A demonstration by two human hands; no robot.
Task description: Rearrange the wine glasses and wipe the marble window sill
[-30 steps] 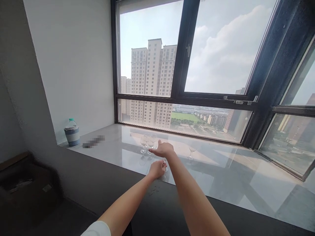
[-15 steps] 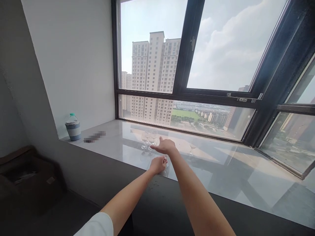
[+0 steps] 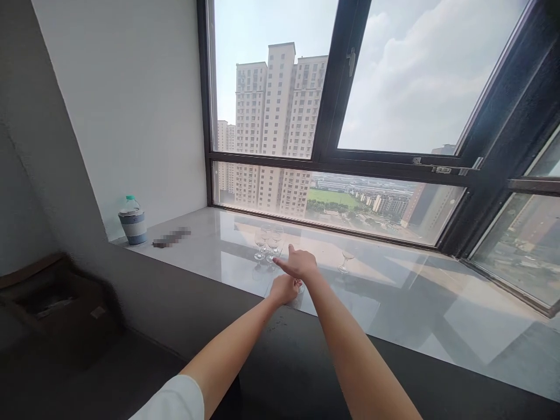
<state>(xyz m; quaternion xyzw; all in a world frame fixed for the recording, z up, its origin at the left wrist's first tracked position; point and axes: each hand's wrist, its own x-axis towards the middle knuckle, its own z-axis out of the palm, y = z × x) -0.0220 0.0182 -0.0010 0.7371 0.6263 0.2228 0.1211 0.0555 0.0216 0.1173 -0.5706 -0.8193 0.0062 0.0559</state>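
My left hand [image 3: 285, 289] is closed around a clear stemmed glass [image 3: 300, 288] near the front edge of the sill. Most of that glass is hidden by my fingers and my right forearm. Just above it, my right hand [image 3: 300, 262] has its thumb and a finger stretched apart, pointing left, and I see nothing held there. A small group of clear stemmed glasses [image 3: 273, 240] stands upright close beyond its fingertips. Another stemmed glass [image 3: 345, 262] stands alone to the right of my right hand.
The glossy sill [image 3: 236, 274] runs beneath a dark-framed window [image 3: 266, 160]. At its left end are a striped blue-and-white container [image 3: 133, 226] with a green top and a blurred-out dark object [image 3: 170, 237]. A brown cardboard box [image 3: 56, 315] sits low at left.
The view has shifted slightly, so the window and sill appear moved. My left hand keeps hold of the glass. My right hand stays above it, with thumb and finger still apart.
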